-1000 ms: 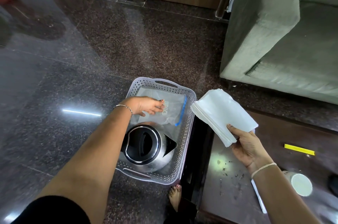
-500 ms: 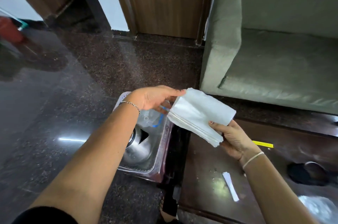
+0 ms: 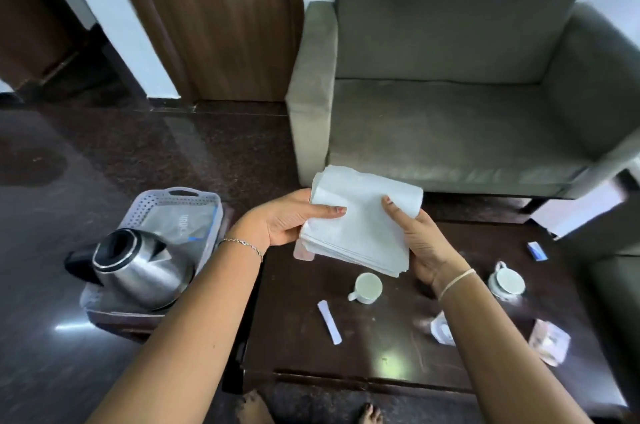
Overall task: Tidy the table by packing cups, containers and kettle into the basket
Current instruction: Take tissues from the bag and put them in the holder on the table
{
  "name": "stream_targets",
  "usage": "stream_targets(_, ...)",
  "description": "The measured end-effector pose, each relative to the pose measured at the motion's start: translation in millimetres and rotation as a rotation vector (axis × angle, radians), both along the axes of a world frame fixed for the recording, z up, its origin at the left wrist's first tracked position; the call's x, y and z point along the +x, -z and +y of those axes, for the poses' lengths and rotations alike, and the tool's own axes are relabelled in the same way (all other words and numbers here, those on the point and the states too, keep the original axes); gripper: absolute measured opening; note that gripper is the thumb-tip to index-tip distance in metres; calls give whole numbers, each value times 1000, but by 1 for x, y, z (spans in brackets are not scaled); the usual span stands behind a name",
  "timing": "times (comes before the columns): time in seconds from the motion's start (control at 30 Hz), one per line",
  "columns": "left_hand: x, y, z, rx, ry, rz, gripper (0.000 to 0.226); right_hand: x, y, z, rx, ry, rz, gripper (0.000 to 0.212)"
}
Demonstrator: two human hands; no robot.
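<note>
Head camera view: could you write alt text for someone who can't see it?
The left hand and right hand hold a stack of white napkins over a dark table where a white cup and a second cup stand. Left of the table, a steel kettle sits in a grey basket.

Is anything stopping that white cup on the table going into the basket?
Left hand and right hand hold the napkin stack; the kettle fills the basket's near half, a plastic bag the far half.
</note>
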State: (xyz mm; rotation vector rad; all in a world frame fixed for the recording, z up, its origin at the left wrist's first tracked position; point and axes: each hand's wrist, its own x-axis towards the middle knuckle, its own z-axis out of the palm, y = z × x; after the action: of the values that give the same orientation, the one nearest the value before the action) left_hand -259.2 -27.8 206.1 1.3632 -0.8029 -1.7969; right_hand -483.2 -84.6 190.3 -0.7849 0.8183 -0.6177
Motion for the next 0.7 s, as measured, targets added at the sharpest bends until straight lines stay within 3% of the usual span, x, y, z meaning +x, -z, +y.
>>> stream_targets(0.17,-71,-1,-13,-12,39,80,47,-83,-7,-2,-30,16,-29,34)
stream_targets(0.37,-131,12,-33,-7,76,213,31,-160,-4,8,-44,141,-109,36)
stream_targets(0.6,-169,33,-49,74,-24,363,21,-198,17,16,-104,320,104,27)
stream_targets(0.7,-173,35,-57,191,37,348,35,-203,20,15,-192,361,189,43)
